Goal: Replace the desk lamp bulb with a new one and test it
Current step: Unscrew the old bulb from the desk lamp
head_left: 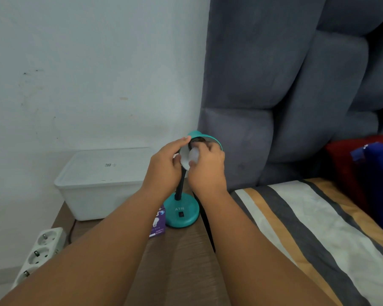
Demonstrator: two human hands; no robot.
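Bulb point(194, 156) in right-hand grip point(208, 167), inside shade point(205, 138)

White wall point(76, 62), grey padded headboard point(285, 85), striped bed point(296, 217)

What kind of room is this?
Most likely a bedroom: a padded grey headboard stands against the wall, a bed with striped bedding lies beside it, and a small teal desk lamp sits on a wooden bedside table.
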